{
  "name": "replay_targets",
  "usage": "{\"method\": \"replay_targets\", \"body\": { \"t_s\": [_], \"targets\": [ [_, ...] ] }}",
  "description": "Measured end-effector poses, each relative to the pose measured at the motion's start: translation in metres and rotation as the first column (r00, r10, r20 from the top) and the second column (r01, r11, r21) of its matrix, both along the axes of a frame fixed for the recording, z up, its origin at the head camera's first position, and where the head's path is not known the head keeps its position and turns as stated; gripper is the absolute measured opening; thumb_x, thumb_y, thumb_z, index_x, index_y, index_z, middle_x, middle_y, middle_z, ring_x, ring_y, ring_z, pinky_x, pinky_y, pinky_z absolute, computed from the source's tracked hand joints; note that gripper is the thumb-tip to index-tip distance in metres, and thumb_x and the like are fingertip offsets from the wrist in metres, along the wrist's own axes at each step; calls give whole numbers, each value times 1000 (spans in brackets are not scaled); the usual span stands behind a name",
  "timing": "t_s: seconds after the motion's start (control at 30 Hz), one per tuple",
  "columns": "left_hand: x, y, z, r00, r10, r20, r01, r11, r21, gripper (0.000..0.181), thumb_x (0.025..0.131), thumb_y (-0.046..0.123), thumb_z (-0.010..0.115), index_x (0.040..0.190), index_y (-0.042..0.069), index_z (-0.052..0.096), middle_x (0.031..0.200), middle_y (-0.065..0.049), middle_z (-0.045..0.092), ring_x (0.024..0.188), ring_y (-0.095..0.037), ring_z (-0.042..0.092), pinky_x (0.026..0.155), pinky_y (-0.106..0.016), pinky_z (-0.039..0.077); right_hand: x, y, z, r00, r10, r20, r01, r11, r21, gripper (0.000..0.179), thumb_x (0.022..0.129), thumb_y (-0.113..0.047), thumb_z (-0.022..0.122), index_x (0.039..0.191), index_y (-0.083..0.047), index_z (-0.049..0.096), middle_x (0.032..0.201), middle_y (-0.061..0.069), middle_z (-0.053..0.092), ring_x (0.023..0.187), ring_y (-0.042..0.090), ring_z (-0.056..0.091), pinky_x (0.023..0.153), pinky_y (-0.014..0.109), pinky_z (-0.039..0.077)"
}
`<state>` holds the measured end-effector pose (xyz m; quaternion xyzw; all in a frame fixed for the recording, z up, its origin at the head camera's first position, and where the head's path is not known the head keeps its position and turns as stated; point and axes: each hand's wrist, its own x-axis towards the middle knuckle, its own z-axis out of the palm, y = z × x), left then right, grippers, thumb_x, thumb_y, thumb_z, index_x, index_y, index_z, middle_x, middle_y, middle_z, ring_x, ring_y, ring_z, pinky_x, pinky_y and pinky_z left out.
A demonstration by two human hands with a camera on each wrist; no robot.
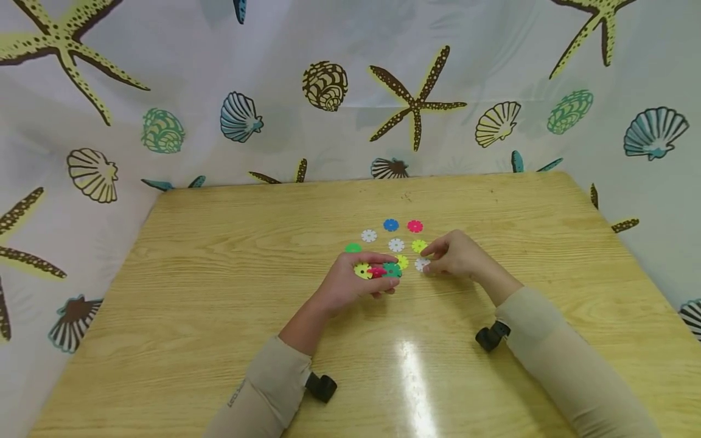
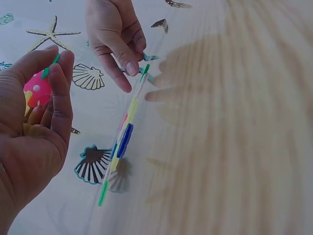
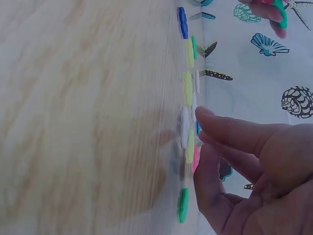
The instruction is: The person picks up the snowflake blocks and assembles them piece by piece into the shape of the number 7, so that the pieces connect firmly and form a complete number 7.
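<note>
The left hand (image 1: 346, 283) grasps a row of joined discs (image 1: 377, 272), yellow, red and green, between its thumb and fingers, raised off the desk (image 1: 246, 243); the right hand (image 1: 459, 255) is loose, thumb and forefinger parted with nothing visible between them, just above a white disc (image 1: 420, 263) and a yellow disc (image 1: 418, 244); a second yellow disc (image 1: 403, 261) lies between the hands, near the left fingertips; the right wrist view also shows a green disc (image 3: 183, 205) near the right hand; beyond the hands and between them lie another white disc (image 1: 397, 245), a blue disc (image 1: 391, 225) and a pink disc (image 1: 415, 226); just past the left hand are a third white disc (image 1: 369, 235) and a light green disc (image 1: 353, 248); pale sleeves (image 1: 564, 353) with black wrist cameras (image 1: 322, 387) cover both forearms; beyond the desk's far edge hangs a white cloth (image 1: 339, 140) printed with starfish and shells.
</note>
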<state>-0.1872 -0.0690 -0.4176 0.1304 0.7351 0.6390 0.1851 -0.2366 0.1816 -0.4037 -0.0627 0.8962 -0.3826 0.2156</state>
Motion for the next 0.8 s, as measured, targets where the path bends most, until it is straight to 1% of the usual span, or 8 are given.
{"method": "replay_targets", "body": {
  "t_s": [0.17,0.27,0.33,0.4,0.5,0.57,0.67,0.8],
  "targets": [
    [1,-1,2,1000,3,-6,-3,1000,-1,43,87,20,79,127,8,68,89,-10,78,88,-33,76,69,-33,61,-3,0,-1,1000,5,20,-5,1000,2,34,87,-12,78,119,-3,72,105,12,62,89,18,53,68,24,54],
    [1,-2,2,1000,6,-6,-6,1000,4,43,87,20,79,127,8,68,89,-10,78,89,-36,75,70,-34,61,-5,2,-3,1000,11,16,-11,1000,-2,35,87,-14,79,120,-4,72,107,12,63,91,19,53,70,24,52],
    [1,-2,2,1000,11,-10,-11,1000,1,44,87,21,79,127,10,68,88,-10,78,88,-37,75,69,-34,60,-6,3,-6,1000,12,10,-12,1000,-15,36,86,-16,79,120,-4,72,102,11,63,90,18,51,69,24,49],
    [1,-2,2,1000,13,-12,-13,1000,-7,42,86,21,80,126,12,69,88,-9,78,87,-36,75,69,-34,60,-5,6,-10,1000,3,7,-2,999,-34,37,85,-16,81,118,-3,73,94,7,62,84,17,49,66,24,46],
    [0,-2,0,1000,14,-9,-14,999,-29,41,87,21,79,126,15,70,89,-8,78,86,-34,75,69,-35,59,-3,9,-17,999,-26,27,28,997,-74,38,83,-14,83,117,-2,73,82,3,56,75,15,47,61,23,45],
    [0,-3,-1,1000,15,-3,-15,999,-39,41,87,21,79,126,15,70,90,-9,78,86,-32,75,69,-34,59,-1,9,-20,999,-40,23,42,996,-83,37,82,-14,83,115,-2,74,79,0,53,72,13,45,58,21,44],
    [0,-4,-2,1000,26,-2,-26,999,-35,43,86,20,80,127,14,69,99,-7,77,86,-33,76,68,-34,60,-1,7,-21,999,-33,-1,33,995,-90,36,82,-14,83,115,-2,74,77,0,51,70,13,45,56,21,43],
    [-1,-5,-1,1000,28,-12,-28,999,-23,44,86,20,80,127,13,69,100,-7,77,86,-34,75,67,-32,59,0,3,-18,999,-15,-35,13,998,-68,35,84,-14,82,115,-1,74,83,4,55,75,16,47,60,22,45]
  ]
}}
